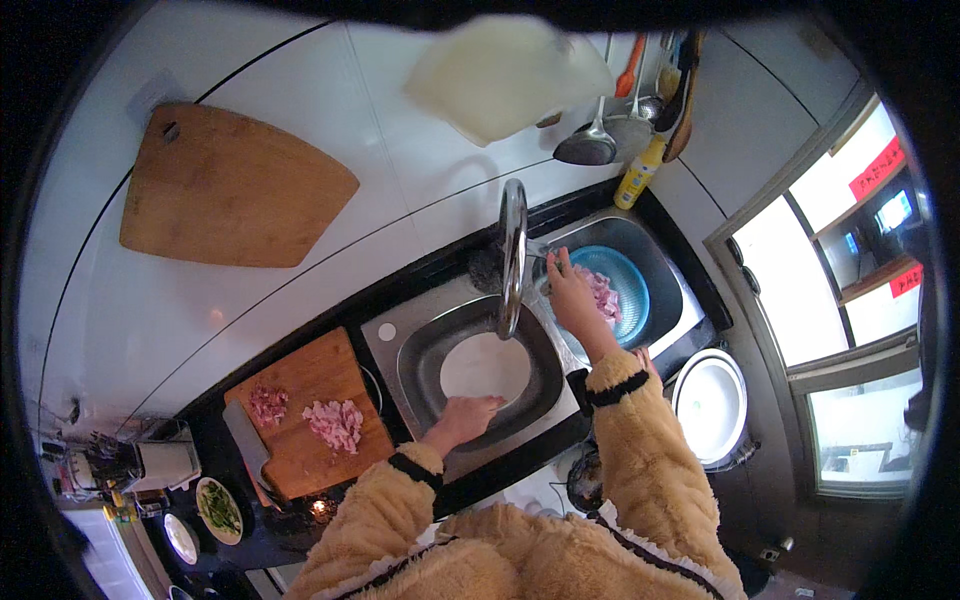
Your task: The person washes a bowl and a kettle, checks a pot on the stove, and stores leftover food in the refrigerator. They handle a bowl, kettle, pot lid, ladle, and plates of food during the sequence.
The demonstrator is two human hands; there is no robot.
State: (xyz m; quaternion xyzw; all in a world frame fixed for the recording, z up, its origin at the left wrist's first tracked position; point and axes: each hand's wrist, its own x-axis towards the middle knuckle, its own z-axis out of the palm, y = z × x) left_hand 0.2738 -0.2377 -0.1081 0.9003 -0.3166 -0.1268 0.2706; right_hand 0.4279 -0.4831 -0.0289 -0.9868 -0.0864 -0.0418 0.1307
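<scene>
In the left basin of the steel sink (pixel 409 360), my left hand (pixel 469 420) grips the near rim of a round white dish (pixel 484 364). The curved spout of a chrome faucet (pixel 513 255) hangs over that dish. My right hand (pixel 574 292) reaches past the faucet, its fingertips beside the faucet's base and above the left edge of a blue plastic colander (pixel 636 289). What those fingertips touch is too small to tell. Pieces of raw meat (pixel 602 296) lie in the colander, which sits in the right basin.
Left of the sink, a wooden cutting board (pixel 307 382) bears two piles of chopped meat (pixel 334 425) and a cleaver (pixel 246 439). A plate of cut greens (pixel 219 510) stands beyond. White basins (pixel 710 405) sit at right. Ladles (pixel 589 142) and another board (pixel 232 187) hang on the wall.
</scene>
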